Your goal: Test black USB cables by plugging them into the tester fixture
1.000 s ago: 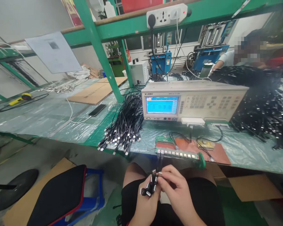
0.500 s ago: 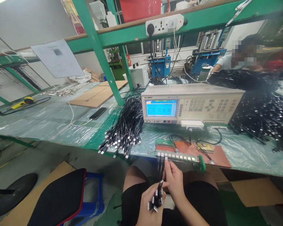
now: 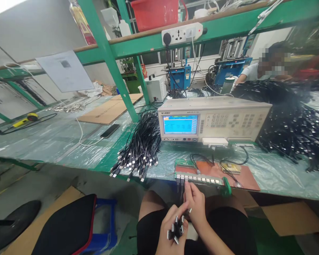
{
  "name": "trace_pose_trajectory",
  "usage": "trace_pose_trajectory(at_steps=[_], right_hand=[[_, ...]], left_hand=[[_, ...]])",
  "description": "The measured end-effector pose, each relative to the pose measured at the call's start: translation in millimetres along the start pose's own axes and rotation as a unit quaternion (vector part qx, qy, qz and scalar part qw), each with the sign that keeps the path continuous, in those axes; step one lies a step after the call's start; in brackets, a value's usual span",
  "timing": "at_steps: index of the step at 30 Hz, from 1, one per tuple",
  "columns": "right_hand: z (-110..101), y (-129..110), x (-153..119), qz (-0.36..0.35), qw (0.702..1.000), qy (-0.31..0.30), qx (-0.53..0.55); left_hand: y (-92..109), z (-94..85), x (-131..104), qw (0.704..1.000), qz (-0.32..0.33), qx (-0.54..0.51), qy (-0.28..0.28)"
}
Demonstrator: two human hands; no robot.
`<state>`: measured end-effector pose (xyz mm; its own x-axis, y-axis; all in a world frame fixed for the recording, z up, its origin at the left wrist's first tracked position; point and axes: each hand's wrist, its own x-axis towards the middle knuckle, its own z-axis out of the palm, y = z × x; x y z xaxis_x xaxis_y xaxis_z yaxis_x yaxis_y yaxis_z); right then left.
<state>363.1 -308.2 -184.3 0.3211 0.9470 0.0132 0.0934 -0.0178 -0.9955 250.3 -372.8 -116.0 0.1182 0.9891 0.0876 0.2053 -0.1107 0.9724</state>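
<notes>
Bench (image 3: 82,152): right fingers (image 3: 192,190) now at sockets (image 3: 199,179)

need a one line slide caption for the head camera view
Left hand holding a bunch of black cable ends, right hand at the row of white ports in front of the lit-screen instrument.

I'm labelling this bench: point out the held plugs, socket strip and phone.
Held plugs (image 3: 179,229): head view, a black housing.
Socket strip (image 3: 199,179): head view, a middle socket.
Phone (image 3: 110,131): head view, its dark screen.

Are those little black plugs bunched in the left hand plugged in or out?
Out: the small black plugs poke from the left hand, their silvery metal ends bare in the air.
</notes>
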Motion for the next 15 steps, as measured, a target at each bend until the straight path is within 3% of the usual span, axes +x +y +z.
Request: trace_pose_trajectory(at_steps=[5,10,12,15], right_hand=[[-4.2,-12.0,10.6,0.016,1.000,0.004,-0.024],[-31.8,-26.2,-2.0,-0.116,0.984,0.009,-0.135],[-37.6,-36.1,-17.9,-0.158,0.981,-0.044,-0.102],[-35.4,-50.1,-40.3,-0.146,0.980,-0.138,-0.011]], left_hand=[[6.9,-2.6,-0.4,0.999,-0.018,0.000,0.038],[6.1,-5.4,-1.9,0.995,-0.032,0.025,0.094],[2.1,-5.3,-1.5,0.994,-0.018,0.020,0.103],[-4.8,-4.1,1.4,0.996,0.012,0.001,0.085]])
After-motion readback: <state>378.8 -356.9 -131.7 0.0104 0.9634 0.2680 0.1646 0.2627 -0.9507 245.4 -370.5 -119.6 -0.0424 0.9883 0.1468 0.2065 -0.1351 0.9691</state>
